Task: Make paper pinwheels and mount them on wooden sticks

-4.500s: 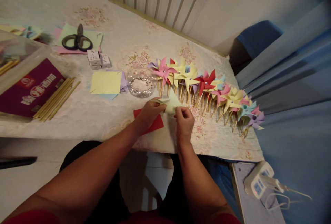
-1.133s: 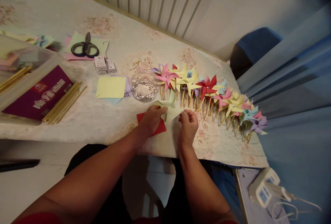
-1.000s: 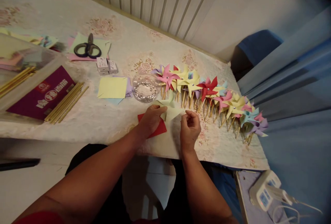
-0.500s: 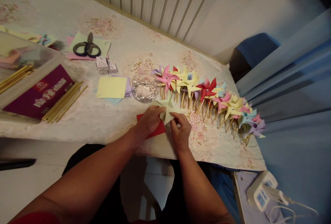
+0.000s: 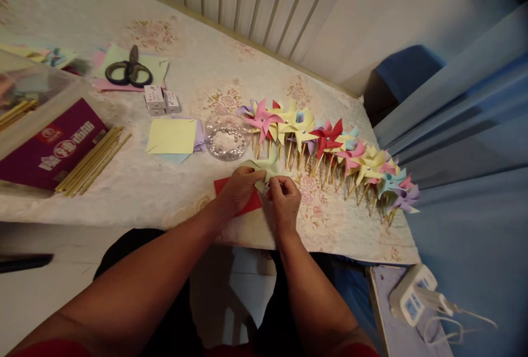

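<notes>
The person is sitting at the near edge of the worktop, with both hands meeting over a pale green paper folded into points. The left hand is closing its fingers over the left part of the green paper and holding it. The right hand is pinching a flap of the same paper between thumb and fingertips, just beside the left hand's fingers. The green paper is lying near the front middle of the worktop, partly over a red paper that is showing beneath the left hand.

Just beyond the hands, a clear dish of beads is sitting to the left of a long row of pinwheels, which is running rightward and toward the near right corner. Left of the dish, a yellow sheet is lying on other pastel sheets. Farther left, a bundle of wooden sticks is lying beside a purple box. Scissors are resting on coloured sheets at the far left, with small boxes near them.
</notes>
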Demonstrator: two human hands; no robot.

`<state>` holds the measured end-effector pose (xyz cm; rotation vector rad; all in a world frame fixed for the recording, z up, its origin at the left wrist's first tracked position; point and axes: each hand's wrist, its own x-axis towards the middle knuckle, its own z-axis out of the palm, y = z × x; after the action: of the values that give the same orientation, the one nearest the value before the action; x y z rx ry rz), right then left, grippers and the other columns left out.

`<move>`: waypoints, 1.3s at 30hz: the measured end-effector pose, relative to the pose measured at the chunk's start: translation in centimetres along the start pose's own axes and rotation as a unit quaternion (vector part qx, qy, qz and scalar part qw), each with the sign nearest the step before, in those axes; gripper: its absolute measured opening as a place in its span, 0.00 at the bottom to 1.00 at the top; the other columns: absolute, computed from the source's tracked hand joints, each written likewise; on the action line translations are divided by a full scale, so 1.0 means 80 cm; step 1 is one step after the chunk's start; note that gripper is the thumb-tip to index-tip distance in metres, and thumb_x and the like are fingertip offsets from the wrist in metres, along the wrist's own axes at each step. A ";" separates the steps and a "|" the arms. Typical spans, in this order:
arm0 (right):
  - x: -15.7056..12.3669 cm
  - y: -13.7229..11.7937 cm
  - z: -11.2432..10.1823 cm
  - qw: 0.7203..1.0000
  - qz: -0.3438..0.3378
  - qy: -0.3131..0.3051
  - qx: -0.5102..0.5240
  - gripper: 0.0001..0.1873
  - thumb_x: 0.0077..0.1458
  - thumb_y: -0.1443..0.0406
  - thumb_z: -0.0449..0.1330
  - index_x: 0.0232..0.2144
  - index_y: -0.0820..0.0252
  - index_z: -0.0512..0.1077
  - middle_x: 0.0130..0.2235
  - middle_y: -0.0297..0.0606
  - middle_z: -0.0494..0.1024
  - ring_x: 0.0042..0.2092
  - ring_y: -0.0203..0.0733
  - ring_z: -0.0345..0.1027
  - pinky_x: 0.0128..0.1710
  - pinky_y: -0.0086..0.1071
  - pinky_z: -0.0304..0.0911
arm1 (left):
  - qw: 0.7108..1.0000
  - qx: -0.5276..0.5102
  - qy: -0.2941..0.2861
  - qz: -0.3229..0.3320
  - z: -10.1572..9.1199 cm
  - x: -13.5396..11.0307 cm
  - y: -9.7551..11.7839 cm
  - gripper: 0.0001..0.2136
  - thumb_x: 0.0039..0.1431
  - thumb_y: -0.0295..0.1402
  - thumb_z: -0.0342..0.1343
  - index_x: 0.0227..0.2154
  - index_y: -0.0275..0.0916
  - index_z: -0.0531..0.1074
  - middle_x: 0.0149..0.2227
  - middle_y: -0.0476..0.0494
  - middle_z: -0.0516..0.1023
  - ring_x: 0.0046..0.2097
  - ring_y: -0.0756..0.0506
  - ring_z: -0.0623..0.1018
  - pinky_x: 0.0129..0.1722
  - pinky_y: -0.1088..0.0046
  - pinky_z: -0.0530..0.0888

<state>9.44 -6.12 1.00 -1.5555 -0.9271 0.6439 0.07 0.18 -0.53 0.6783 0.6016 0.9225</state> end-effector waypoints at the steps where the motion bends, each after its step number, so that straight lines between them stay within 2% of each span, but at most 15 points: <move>1: 0.000 -0.002 0.001 1.000 0.009 0.005 0.003 0.11 0.53 0.59 0.61 0.24 0.57 0.69 0.17 0.25 0.67 0.21 0.34 0.61 0.26 0.29 0.57 | 1.000 0.003 0.000 0.000 -0.001 0.001 -0.002 0.03 0.45 0.32 0.62 0.24 0.38 0.75 0.24 0.51 0.74 0.25 0.51 0.71 0.29 0.74 0.68; 6: 0.002 -0.004 0.004 0.999 0.042 0.023 0.012 0.10 0.51 0.59 0.61 0.22 0.56 0.68 0.16 0.24 0.67 0.20 0.34 0.60 0.24 0.29 0.57 | 1.000 0.022 0.017 -0.010 -0.003 0.001 -0.007 0.06 0.45 0.34 0.64 0.22 0.38 0.75 0.23 0.50 0.75 0.24 0.50 0.71 0.26 0.75 0.68; 14: 0.002 -0.006 0.004 0.998 0.050 0.030 -0.002 0.09 0.50 0.60 0.60 0.21 0.55 0.67 0.16 0.25 0.67 0.20 0.35 0.60 0.24 0.30 0.56 | 0.998 0.055 0.028 0.000 0.002 -0.001 -0.004 0.08 0.46 0.33 0.62 0.17 0.38 0.72 0.20 0.50 0.73 0.23 0.51 0.70 0.25 0.75 0.67; 20: 0.002 -0.005 0.005 0.998 0.051 0.029 -0.007 0.09 0.50 0.61 0.61 0.21 0.56 0.68 0.16 0.25 0.67 0.21 0.35 0.61 0.24 0.30 0.57 | 0.998 0.045 0.031 -0.008 0.005 -0.004 0.000 0.06 0.45 0.34 0.62 0.21 0.36 0.74 0.21 0.51 0.75 0.23 0.52 0.71 0.25 0.76 0.67; 32: 0.002 -0.006 0.005 0.998 0.042 0.043 -0.015 0.09 0.50 0.62 0.60 0.21 0.55 0.67 0.16 0.25 0.67 0.21 0.35 0.60 0.25 0.30 0.57 | 0.997 0.060 0.041 -0.015 0.005 -0.005 -0.001 0.09 0.45 0.34 0.63 0.18 0.37 0.71 0.20 0.52 0.71 0.22 0.52 0.67 0.24 0.75 0.64; 39: 0.001 -0.005 0.007 0.998 0.033 0.049 -0.017 0.09 0.50 0.62 0.60 0.20 0.56 0.67 0.17 0.25 0.67 0.22 0.35 0.60 0.25 0.30 0.57 | 0.996 0.069 0.055 -0.011 0.004 -0.006 -0.001 0.08 0.46 0.33 0.63 0.18 0.37 0.72 0.21 0.52 0.72 0.23 0.52 0.67 0.25 0.75 0.64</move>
<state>8.90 -5.73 1.32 -1.6386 -0.8196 0.5956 0.11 -0.32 -0.31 0.7460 0.7735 0.9083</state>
